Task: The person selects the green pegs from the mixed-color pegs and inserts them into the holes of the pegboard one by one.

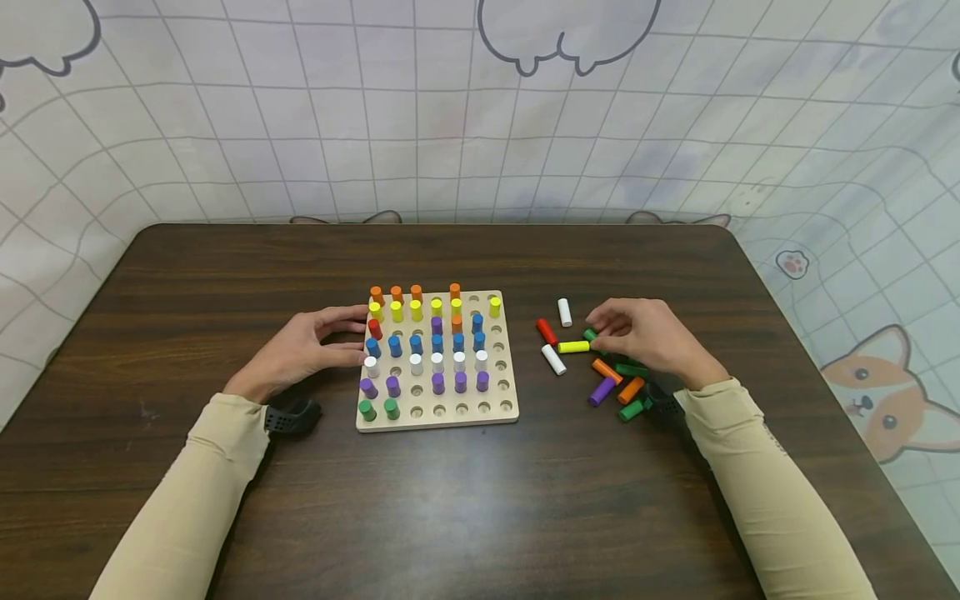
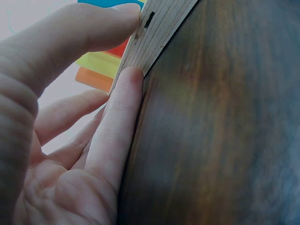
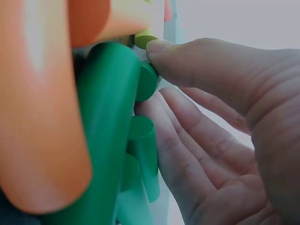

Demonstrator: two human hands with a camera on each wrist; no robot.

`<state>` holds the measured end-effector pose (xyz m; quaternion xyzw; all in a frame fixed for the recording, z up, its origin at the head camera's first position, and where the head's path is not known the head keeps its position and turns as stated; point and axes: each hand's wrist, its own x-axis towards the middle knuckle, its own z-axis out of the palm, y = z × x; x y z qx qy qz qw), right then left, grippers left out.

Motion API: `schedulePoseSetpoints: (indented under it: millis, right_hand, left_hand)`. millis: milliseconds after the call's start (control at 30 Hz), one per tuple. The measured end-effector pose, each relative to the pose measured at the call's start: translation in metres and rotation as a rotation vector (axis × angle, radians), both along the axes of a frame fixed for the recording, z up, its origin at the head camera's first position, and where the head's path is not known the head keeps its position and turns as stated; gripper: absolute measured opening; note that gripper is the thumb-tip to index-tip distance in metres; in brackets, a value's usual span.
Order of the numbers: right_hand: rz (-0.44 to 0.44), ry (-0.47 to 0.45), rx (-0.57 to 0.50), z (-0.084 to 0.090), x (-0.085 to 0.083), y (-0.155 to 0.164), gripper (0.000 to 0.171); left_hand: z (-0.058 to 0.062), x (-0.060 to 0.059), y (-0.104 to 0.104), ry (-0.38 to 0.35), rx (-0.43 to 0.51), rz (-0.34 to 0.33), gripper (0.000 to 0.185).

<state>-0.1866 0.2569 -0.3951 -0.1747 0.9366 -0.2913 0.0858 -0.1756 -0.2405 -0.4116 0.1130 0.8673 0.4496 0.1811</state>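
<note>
My left hand rests at the left side of a wooden pegboard. Its thumb and fingertips touch the board's edge, fingers fairly straight. Coloured pegs stand upright in rows in the board's holes: orange, yellow, blue, white, purple and green, with one red peg. To the right of the board, my right hand reaches into a loose pile of pegs. Its thumb and index finger pinch a green peg, whose end shows between the fingertips. More green pegs lie right beside those fingers.
Loose pegs lie on the dark wooden table: a red peg, two white pegs, a yellow peg, orange pegs and a purple peg. Several holes in the board hold no peg. A printed cloth hangs behind the table.
</note>
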Motion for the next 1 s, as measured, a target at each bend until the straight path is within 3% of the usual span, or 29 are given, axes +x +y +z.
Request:
schedulePoseSetpoints:
  millis: [433,1000]
  right_hand:
    - [0.025,0.027,0.006,0.0033,0.0017,-0.0011,0.025]
    - [-0.006,0.059,-0.024,0.0081,0.0050,-0.0037,0.028]
  left_hand:
    - [-0.0004,-0.0002,0.0001,-0.003,0.007,0.002,0.078]
    - [-0.0007,-0.0005,0.0002,-0.006,0.016,0.004,0.079]
